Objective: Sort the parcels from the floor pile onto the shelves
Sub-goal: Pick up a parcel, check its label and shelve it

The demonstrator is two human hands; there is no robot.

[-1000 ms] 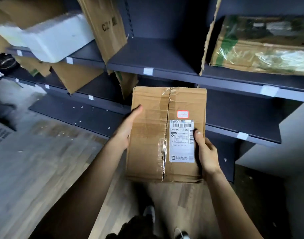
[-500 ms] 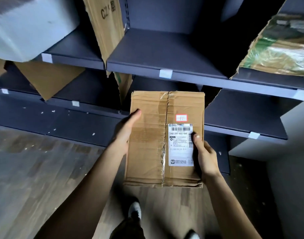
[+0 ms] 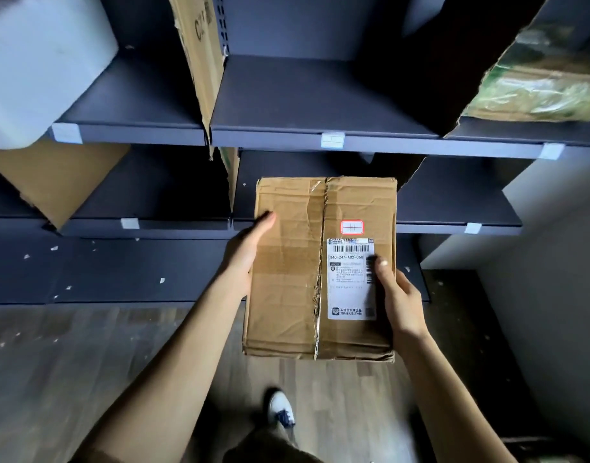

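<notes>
1. The shelving (image 3: 320,142) is seen behind the cardboard parcel (image 3: 287,279); open shelf surface is shown just above it.
2. The white foam box (image 3: 36,61), up-left of the parcel, is cut off by the frame. So is the plastic-wrapped bundle (image 3: 537,88) up-right, kinda blurry.
3. The parcel is held flat over the floor, far edge by the lower shelf lip.
4. The left hand (image 3: 250,252) and right hand (image 3: 400,295) are clamped on its opposite sides, thumbs on top; fingers underneath are hidden.
5. The label (image 3: 350,279): small print can't be made out.
</notes>
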